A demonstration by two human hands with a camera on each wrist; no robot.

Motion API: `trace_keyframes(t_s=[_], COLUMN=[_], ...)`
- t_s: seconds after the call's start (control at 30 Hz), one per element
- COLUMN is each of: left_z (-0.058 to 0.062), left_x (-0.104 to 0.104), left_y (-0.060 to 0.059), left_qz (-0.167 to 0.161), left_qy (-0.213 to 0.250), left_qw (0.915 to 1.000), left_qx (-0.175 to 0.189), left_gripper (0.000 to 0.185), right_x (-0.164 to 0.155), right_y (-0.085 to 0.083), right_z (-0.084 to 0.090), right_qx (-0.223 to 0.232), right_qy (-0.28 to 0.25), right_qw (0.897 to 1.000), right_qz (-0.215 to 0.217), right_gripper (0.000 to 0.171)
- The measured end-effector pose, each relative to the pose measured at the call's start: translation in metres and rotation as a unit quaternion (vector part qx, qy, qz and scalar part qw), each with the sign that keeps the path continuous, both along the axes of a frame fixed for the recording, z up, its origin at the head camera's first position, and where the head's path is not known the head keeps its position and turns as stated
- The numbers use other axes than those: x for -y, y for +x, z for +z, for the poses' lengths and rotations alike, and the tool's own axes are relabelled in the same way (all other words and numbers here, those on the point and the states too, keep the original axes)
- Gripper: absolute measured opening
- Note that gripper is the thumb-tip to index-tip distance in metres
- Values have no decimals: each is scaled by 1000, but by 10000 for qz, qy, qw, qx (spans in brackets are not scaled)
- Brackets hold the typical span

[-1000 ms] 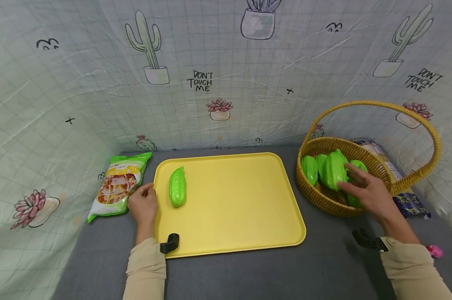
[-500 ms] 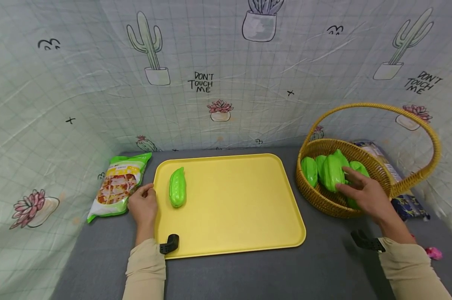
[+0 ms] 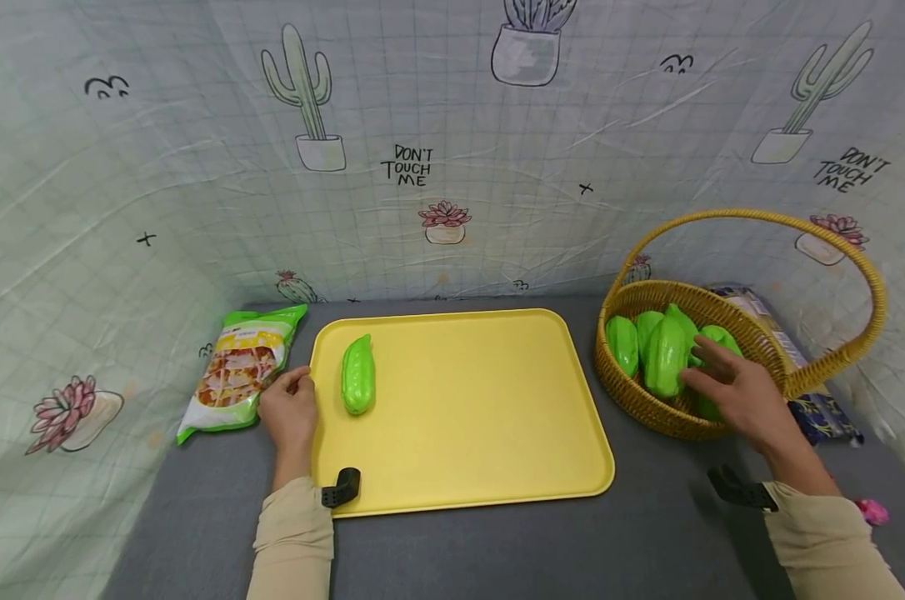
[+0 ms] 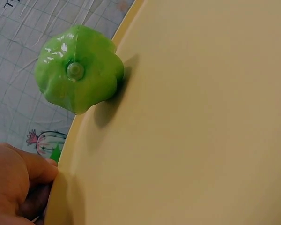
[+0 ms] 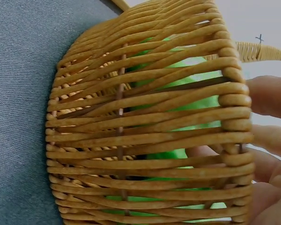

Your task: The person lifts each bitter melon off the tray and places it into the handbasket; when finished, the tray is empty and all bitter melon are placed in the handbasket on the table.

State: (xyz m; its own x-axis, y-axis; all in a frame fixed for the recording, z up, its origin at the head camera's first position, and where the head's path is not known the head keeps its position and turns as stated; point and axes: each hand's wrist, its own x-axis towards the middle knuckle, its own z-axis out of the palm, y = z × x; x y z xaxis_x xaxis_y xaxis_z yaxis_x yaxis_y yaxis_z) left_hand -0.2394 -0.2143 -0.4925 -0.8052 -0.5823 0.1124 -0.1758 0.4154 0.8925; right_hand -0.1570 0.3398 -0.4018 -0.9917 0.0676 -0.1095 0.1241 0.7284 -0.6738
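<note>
The right hand [image 3: 737, 392] reaches into the wicker basket [image 3: 640, 400], its grip spread, fingers resting on the green gourds [image 3: 666, 354] piled inside. The left hand [image 3: 289, 410] rests on the grey worktop [image 3: 497, 550] with fingers curled against the left edge of the yellow tray [image 3: 482, 417]. One gourd [image 3: 357, 375] lies on the tray near that edge. A snack bag [image 3: 235, 371] lies just left of the hand.

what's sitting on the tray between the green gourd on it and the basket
Nothing. In the head view the yellow tray is bare from the green gourd across to its right edge, beside the wicker basket.
</note>
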Motion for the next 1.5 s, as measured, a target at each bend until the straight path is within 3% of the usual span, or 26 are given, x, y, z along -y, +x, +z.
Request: trace_keyframes(t_s=[0.27, 0.53, 0.73, 1.23, 1.5], left_z=[1, 1, 2, 2, 2], left_x=[1, 1, 1, 1, 1], left_y=[-2, -2, -3, 0, 2], left_qz=[-46, -34, -46, 45, -2], left_qy=[41, 2, 46, -30, -1], left_qw=[10000, 10000, 10000, 10000, 10000], left_qx=[-75, -87, -47, -51, -87], left_gripper=[30, 30, 30, 28, 28], right_x=[7, 26, 40, 80, 103], right_y=[5, 2, 0, -11, -20], right_z=[7, 21, 18, 16, 14], right_qx=[-645, -1179, -1455, -1695, -1434], right_qy=[21, -621, -917, -949, -1003], right_qw=[9977, 9909, 9851, 9808, 9833], right_qz=[-194, -171, -42, 190, 493], right_gripper=[71, 63, 61, 55, 57])
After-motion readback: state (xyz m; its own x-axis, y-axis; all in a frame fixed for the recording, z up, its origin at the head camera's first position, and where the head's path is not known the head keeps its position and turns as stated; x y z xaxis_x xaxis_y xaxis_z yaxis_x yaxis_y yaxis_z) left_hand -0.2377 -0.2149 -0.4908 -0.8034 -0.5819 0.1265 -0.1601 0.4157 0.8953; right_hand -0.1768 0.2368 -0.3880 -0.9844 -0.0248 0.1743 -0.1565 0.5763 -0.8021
